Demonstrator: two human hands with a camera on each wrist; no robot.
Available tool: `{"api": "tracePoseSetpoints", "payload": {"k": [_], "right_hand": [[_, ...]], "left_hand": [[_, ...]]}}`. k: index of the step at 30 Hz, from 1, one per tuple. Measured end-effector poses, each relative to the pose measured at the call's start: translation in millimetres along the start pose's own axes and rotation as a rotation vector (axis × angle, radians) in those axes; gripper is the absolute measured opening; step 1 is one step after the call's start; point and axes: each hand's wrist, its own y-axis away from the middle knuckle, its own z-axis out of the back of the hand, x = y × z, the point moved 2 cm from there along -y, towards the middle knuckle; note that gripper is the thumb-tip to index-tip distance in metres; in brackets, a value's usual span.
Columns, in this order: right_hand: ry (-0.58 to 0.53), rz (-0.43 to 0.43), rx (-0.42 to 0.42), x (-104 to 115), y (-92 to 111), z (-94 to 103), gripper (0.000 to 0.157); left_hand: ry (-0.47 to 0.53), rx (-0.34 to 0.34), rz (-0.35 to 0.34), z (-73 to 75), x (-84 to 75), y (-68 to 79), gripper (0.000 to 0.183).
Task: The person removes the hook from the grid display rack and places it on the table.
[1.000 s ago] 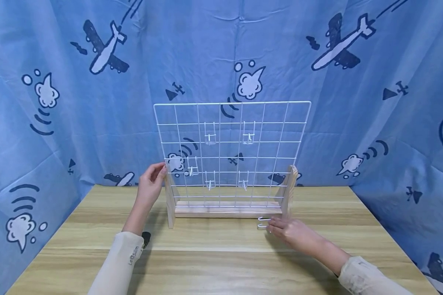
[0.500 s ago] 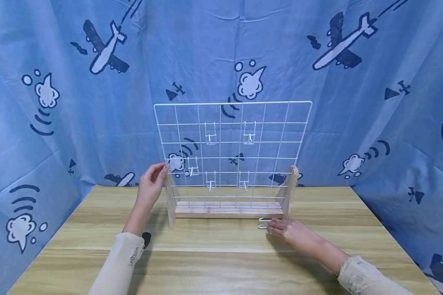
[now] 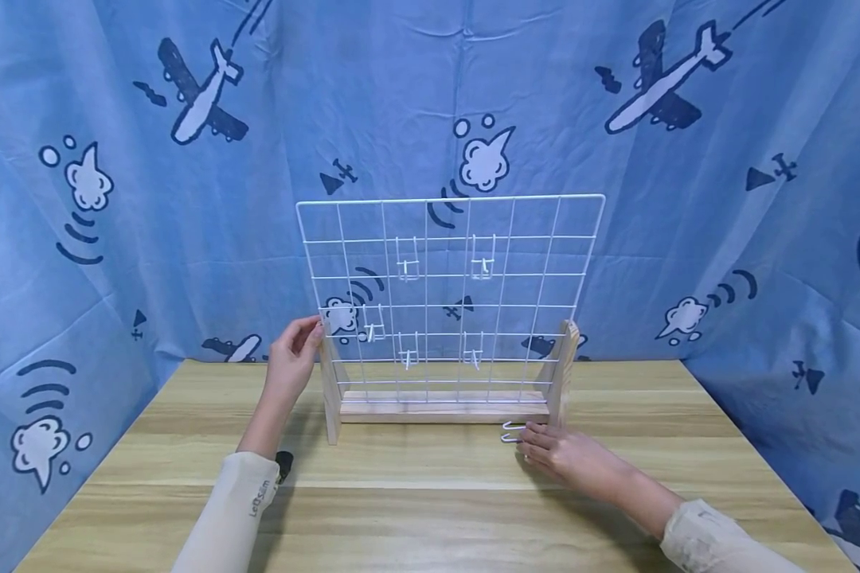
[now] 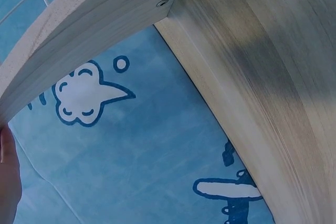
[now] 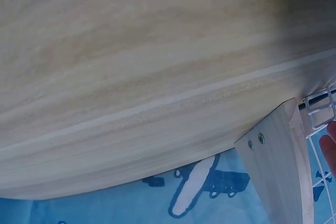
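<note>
A white wire grid panel (image 3: 450,199) stands upright in a wooden stand (image 3: 444,415). My left hand (image 3: 291,358) grips the top of the stand's left side post (image 3: 330,391), thumb and fingers at its upper end. In the left wrist view only part of that hand shows, below the curved post (image 4: 100,30). By the foot of the right side post (image 3: 563,370), my right hand (image 3: 573,455) pinches a white wire hook (image 3: 509,439) low over the table; two bent ends stick out leftward and the fingers hide the rest. The right wrist view shows this hook (image 5: 318,109) beside the fingertips (image 5: 329,150).
Several white hooks (image 3: 483,266) hang on the grid, two in an upper row and others lower down. The wood-grain table (image 3: 416,517) reaches back to a blue curtain (image 3: 208,191) with airplane prints, which also encloses both sides. A small black item (image 3: 284,464) shows at the left cuff.
</note>
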Motion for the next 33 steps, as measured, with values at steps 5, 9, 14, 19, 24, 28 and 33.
{"api": "tracePoseSetpoints", "payload": {"k": [5, 9, 14, 19, 24, 28, 33], "right_hand": [[-0.031, -0.019, -0.021, 2.5, 0.1, -1.1, 0.03], [-0.067, -0.059, -0.015, 4.3, -1.0, -0.5, 0.025], [-0.105, -0.12, -0.016, 6.1, -3.2, -1.2, 0.021], [-0.094, -0.12, 0.004, 7.8, -3.9, -3.8, 0.019], [-0.053, -0.089, 0.024, 9.4, -3.2, -5.2, 0.021], [-0.033, -0.077, 0.037, 10.5, -3.1, -5.7, 0.023], [-0.046, -0.096, 0.033, 11.3, -3.5, -5.8, 0.022]], "left_hand": [[0.016, 0.001, -0.005, 0.0, -0.5, -0.1, 0.035], [0.02, 0.004, -0.006, 0.7, -0.7, 0.1, 0.034], [0.014, -0.001, -0.009, 0.8, -0.8, 0.2, 0.035], [0.001, -0.004, 0.0, -0.1, -1.0, 0.6, 0.035], [-0.003, -0.006, -0.006, -0.6, 0.6, -0.1, 0.035], [-0.008, -0.006, -0.016, -0.5, 1.2, -0.6, 0.036], [-0.003, -0.009, -0.015, -0.5, 1.0, -0.7, 0.035]]}}
